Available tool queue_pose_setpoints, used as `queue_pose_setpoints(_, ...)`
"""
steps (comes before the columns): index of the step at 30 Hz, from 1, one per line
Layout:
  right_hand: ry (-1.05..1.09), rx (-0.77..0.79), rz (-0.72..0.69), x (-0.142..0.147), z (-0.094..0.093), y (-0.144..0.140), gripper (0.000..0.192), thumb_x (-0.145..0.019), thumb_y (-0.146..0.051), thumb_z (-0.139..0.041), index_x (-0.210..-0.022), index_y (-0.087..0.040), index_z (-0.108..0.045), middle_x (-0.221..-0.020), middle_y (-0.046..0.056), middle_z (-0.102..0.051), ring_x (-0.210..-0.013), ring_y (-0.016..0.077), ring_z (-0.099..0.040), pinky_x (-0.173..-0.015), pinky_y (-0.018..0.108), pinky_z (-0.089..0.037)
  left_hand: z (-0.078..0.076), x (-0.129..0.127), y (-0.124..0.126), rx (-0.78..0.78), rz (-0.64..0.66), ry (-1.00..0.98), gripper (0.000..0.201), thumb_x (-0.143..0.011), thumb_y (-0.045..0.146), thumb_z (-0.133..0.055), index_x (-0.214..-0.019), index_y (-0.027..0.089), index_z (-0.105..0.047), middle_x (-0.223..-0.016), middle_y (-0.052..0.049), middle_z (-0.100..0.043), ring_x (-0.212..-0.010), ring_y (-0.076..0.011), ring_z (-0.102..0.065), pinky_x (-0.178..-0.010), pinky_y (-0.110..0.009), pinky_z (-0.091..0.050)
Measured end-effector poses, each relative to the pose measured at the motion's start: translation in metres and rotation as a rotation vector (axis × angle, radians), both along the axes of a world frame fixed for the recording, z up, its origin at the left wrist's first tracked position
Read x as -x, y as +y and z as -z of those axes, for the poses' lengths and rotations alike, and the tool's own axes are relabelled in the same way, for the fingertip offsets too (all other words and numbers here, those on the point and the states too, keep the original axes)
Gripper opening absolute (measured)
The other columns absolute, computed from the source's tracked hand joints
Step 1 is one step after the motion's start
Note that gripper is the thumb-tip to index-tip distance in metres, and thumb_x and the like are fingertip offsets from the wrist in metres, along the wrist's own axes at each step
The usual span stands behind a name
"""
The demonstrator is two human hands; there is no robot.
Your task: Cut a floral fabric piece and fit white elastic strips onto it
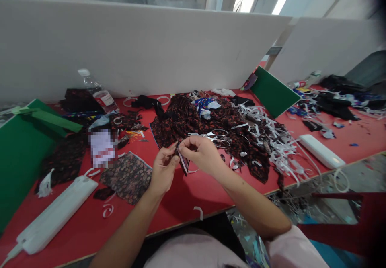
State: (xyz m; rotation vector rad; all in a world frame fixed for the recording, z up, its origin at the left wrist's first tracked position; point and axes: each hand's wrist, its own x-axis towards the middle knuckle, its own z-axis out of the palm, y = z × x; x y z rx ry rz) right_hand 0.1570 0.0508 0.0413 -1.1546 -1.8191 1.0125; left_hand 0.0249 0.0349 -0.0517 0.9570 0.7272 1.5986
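- Left hand [163, 169] and right hand [200, 152] meet above the red table [187, 197], fingers pinched shut on one small dark fabric piece [183, 161] with a pale edge; it hangs between the thumbs, clear of the tabletop.
- Grip looks like fingertips only. Judgement: a slack pinch could let the piece fold or slip down onto the table at 6 o'clock.
- Scissors [217, 136] lie just beyond the right hand at 1 o'clock, on the printed cloth heap [193, 117]. Risk: knuckles could catch the blades or handles if the hand moves forward blind.
- White strip offcuts [279, 147] sprawl at 3 o'clock, some over the table edge; a loose strip could snag on the piece or a wrist.
- Flat printed patch [128, 175] sits at 9 o'clock of the left hand, near it; similar pattern, so easy to mix up.
- Bottle [99, 93] stands well apart at 11 o'clock; a wide elbow sweep could tip it.
- White case [54, 215] lies at 8 o'clock, near the table edge.
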Motion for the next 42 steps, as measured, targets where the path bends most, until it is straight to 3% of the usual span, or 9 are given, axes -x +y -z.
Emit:
queue_pose_setpoints(12,-0.092,-0.005,0.04,-0.001,-0.002,-0.001,0.013,-0.07,-0.015,-0.052,-0.07,-0.014,-0.064,-0.061,-0.001,-0.061,-0.055,0.0083,-0.05,-0.052,0.018,-0.036,-0.003,0.002,-0.001,-0.067,-0.08,0.258,0.012,-0.073,0.024,-0.066,-0.081,0.02,-0.059,-0.129,-0.01,-0.053,-0.122,-0.0211,-0.047,-0.101,-0.038,-0.036)
queue_pose_setpoints(16,-0.115,-0.065,0.057,0.0,-0.001,-0.001,0.01,-0.071,-0.014,-0.053,-0.066,-0.014,-0.062,-0.059,-0.002,-0.058,-0.053,0.0075,-0.048,-0.052,0.018,-0.035,-0.004,0.0,-0.001,-0.05,-0.039,0.159,0.012,-0.072,0.021,-0.067,-0.08,0.02,-0.058,-0.122,-0.006,-0.057,-0.117,-0.0183,-0.05,-0.098,-0.034,-0.038)
queue_pose_setpoints(18,-0.094,-0.082,0.059,0.002,0.0,-0.002,0.01,-0.072,-0.014,-0.054,-0.068,-0.014,-0.062,-0.06,-0.002,-0.059,-0.054,0.0075,-0.049,-0.053,0.018,-0.036,-0.007,-0.001,-0.002,-0.026,0.016,0.026,0.012,-0.073,0.02,-0.066,-0.079,0.021,-0.056,-0.104,-0.001,-0.064,-0.101,-0.0126,-0.057,-0.089,-0.026,-0.042)
queue_pose_setpoints(21,-0.055,-0.112,0.078,0.005,0.001,-0.004,0.01,-0.074,-0.016,-0.055,-0.074,-0.015,-0.065,-0.066,-0.001,-0.063,-0.058,0.0082,-0.053,-0.056,0.018,-0.038,-0.012,-0.003,-0.003,0.017,0.118,-0.174,0.014,-0.075,0.021,-0.065,-0.076,0.021,-0.052,-0.075,0.006,-0.059,-0.074,-0.0061,-0.056,-0.074,-0.019,-0.043)
queue_pose_setpoints(24,-0.057,-0.147,0.097,0.006,0.001,-0.005,0.009,-0.073,-0.015,-0.058,-0.075,-0.016,-0.067,-0.07,-0.001,-0.065,-0.062,0.0089,-0.055,-0.058,0.018,-0.04,-0.016,-0.004,-0.004,0.064,0.16,-0.24,0.017,-0.074,0.023,-0.067,-0.075,0.021,-0.05,-0.073,0.006,-0.055,-0.073,-0.0069,-0.054,-0.074,-0.021,-0.043)
queue_pose_setpoints(32,-0.141,-0.135,0.075,0.006,-0.01,-0.005,0.01,-0.072,-0.015,-0.058,-0.072,-0.016,-0.067,-0.066,0.0,-0.065,-0.056,0.0089,-0.053,-0.055,0.019,-0.038,-0.016,-0.002,-0.003,0.054,0.115,-0.164,0.023,-0.07,0.026,-0.07,-0.073,0.021,-0.048,-0.072,0.007,-0.055,-0.072,-0.0073,-0.054,-0.072,-0.021,-0.044)
queue_pose_setpoints(35,-0.164,-0.137,0.064,0.005,-0.012,-0.005,0.011,-0.073,-0.014,-0.057,-0.07,-0.016,-0.067,-0.067,0.0,-0.065,-0.058,0.0091,-0.054,-0.056,0.019,-0.037,-0.012,-0.001,-0.002,0.032,0.053,-0.071,0.022,-0.069,0.029,-0.071,-0.076,0.023,-0.051,-0.077,0.006,-0.059,-0.077,-0.0089,-0.058,-0.075,-0.024,-0.046)
queue_pose_setpoints(38,-0.188,-0.149,0.058,0.003,-0.015,-0.006,0.011,-0.073,-0.013,-0.056,-0.069,-0.016,-0.066,-0.066,0.0,-0.064,-0.058,0.0088,-0.052,-0.055,0.019,-0.036,-0.006,0.001,-0.002,-0.001,0.03,0.013,0.018,-0.071,0.028,-0.069,-0.079,0.024,-0.053,-0.1,0.002,-0.065,-0.099,-0.0139,-0.059,-0.09,-0.032,-0.044)
queue_pose_setpoints(42,-0.24,-0.163,0.041,-0.001,-0.018,-0.007,0.01,-0.071,-0.012,-0.056,-0.066,-0.015,-0.064,-0.062,-0.001,-0.062,-0.055,0.0083,-0.05,-0.054,0.019,-0.034,-0.001,0.004,-0.001,-0.086,0.041,0.106,0.013,-0.074,0.024,-0.066,-0.082,0.024,-0.055,-0.123,-0.002,-0.059,-0.119,-0.0186,-0.049,-0.102,-0.04,-0.035)
